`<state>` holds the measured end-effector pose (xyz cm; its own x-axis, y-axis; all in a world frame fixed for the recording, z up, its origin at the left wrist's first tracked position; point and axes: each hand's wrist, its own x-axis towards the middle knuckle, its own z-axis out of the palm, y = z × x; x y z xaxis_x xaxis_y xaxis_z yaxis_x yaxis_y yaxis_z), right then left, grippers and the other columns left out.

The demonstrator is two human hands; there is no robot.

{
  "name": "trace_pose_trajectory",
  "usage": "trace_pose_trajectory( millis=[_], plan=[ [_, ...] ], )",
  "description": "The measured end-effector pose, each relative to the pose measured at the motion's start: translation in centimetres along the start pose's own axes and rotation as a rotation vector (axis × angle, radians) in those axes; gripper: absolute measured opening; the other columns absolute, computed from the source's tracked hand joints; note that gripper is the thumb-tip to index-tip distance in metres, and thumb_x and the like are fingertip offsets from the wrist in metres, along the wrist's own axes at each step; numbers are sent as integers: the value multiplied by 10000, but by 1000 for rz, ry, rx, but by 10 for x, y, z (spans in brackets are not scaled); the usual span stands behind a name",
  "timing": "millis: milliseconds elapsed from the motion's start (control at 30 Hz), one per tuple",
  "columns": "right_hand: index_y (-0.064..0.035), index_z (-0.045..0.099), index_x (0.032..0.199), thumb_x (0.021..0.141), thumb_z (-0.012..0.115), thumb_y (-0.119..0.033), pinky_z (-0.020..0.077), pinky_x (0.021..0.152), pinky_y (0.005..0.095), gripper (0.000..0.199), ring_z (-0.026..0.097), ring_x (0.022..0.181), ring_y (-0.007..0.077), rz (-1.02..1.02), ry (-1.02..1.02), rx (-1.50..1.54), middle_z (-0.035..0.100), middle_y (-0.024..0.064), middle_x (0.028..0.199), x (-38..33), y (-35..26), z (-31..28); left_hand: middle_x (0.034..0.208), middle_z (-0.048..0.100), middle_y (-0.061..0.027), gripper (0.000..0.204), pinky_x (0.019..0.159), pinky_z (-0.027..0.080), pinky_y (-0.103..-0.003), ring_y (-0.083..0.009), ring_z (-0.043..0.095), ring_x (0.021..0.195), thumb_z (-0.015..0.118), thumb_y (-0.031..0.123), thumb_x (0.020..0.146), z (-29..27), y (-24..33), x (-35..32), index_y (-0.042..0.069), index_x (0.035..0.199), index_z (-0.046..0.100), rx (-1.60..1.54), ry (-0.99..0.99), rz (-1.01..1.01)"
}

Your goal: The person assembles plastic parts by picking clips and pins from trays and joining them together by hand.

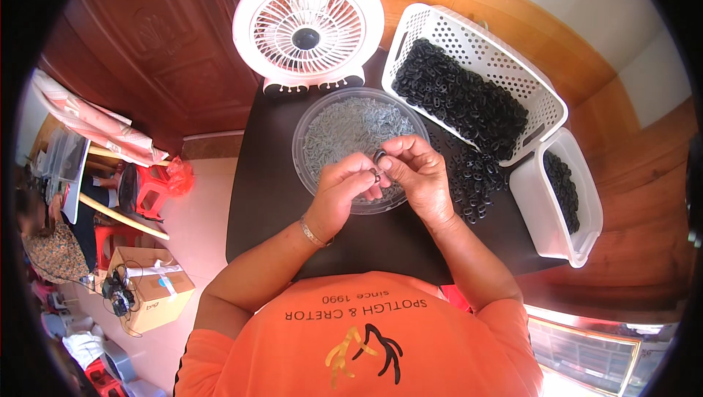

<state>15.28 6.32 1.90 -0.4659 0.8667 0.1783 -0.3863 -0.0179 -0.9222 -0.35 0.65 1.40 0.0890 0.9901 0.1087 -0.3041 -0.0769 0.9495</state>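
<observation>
I see the right hand [419, 179] pinching a black link [379, 155], the left hand [340, 186] a tiny piece [376, 176], close together above the bowl [299, 141].

Dark table [267, 206] in the middle, red-brown panelled door [128, 38] upper left. White wall [586, 5] upper right, orange-brown wood panel [567, 53] bordering it, darker wood [648, 228] far right. Pale pinkish floor [212, 214] at left with red stool [151, 195] and carton [157, 298]. Framed glass [582, 346] lower right, strong light there
</observation>
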Motion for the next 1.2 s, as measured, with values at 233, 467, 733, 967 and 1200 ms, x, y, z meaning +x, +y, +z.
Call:
trace_pose_trajectory(
  millis=[233,467,733,967,1200],
  plan=[
    [-27,670,1015,852,665,-48,476,720,245,164,572,751,92,86,82,-70,641,16,843,3,-4,-10,650,558,-41,154,559,410,-240,-115,520,574,493,160,874,-9,-4,7,43,782,532,116,166,-73],
    [-13,673,1000,851,673,-68,468,704,241,159,560,721,96,107,62,-36,641,22,831,4,2,-12,642,533,-25,139,515,386,-232,-89,486,554,525,149,868,-6,-7,7,25,810,550,121,146,-92],
    [-12,667,977,852,663,-40,471,701,236,127,564,729,90,101,110,-102,639,22,830,1,0,-4,637,523,-18,131,511,386,-229,-88,483,551,527,141,863,-5,-7,6,31,794,542,102,169,-97],
    [-18,655,964,858,654,-19,480,724,212,106,572,797,57,87,148,-178,643,0,862,0,1,-4,654,548,-25,148,543,397,-227,-103,518,573,500,162,879,-5,-7,6,46,796,540,128,172,-106],
    [-13,656,946,854,655,-11,479,730,213,92,574,802,54,91,151,-182,643,-4,863,0,2,-2,657,550,-28,147,534,404,-232,-106,520,565,505,162,878,-6,-9,6,41,807,545,132,173,-105]
  ],
)
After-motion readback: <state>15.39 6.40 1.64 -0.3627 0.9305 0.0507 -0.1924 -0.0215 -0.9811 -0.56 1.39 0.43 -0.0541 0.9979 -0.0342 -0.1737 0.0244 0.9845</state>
